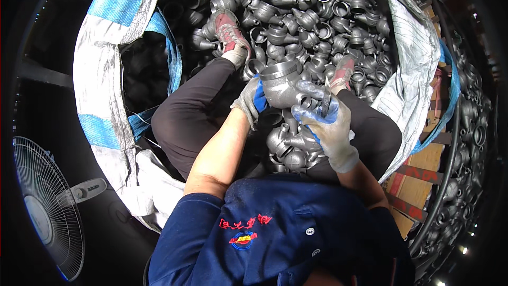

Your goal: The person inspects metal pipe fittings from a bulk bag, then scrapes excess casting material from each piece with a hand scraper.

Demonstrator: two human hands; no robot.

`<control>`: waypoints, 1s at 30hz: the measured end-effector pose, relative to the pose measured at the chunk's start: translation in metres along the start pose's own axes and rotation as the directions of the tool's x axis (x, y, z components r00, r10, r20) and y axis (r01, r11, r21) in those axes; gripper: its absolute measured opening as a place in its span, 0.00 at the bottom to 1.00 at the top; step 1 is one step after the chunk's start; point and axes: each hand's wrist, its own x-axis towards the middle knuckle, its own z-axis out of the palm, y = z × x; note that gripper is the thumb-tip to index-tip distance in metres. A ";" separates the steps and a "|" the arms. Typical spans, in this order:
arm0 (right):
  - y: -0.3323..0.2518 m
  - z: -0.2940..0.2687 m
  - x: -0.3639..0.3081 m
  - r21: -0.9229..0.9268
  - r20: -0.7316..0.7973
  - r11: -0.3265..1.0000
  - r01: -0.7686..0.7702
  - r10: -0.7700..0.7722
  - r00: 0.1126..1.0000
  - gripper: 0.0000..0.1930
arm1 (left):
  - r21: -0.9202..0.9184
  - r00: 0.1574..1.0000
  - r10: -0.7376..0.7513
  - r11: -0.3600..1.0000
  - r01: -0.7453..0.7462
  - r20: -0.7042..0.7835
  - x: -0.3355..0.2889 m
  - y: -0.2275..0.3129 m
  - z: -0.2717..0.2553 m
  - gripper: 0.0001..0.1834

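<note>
A dark grey metal fitting (280, 89), round-bodied with a wide threaded mouth and a small side outlet, is held up in front of my lap. My left hand (248, 101), in a grey glove with a blue palm, grips it from the left. Against the side outlet is my right hand (332, 124), gloved in the same kind, its fingers closed round a narrow metal blade-like tool (325, 100). Below both hands, several more fittings (293, 145) lie between my legs. The tool's tip and what it touches are hard to make out.
A heap of similar fittings (304, 18) fills the large white woven bag (95, 63) around my legs, with my feet among them. Blue straps (172, 58) hang on its sides. At left stands a fan (50, 214); at right are cardboard (420, 180) and more fittings (471, 153).
</note>
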 end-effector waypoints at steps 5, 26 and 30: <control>0.002 0.000 -0.006 -0.053 0.016 0.998 0.024 -0.023 1.000 0.22 | 0.101 0.992 0.084 0.990 -0.093 0.091 -0.005 0.007 0.012 0.18; 0.052 -0.043 -0.013 0.210 -0.105 0.952 -0.222 0.248 0.963 0.20 | 0.355 0.904 0.328 0.908 -0.223 -0.273 -0.009 0.044 0.057 0.15; 0.064 -0.047 -0.013 0.366 -0.068 0.902 -0.231 0.273 0.960 0.18 | 0.490 0.875 0.327 0.863 -0.123 -0.357 -0.013 0.045 0.063 0.16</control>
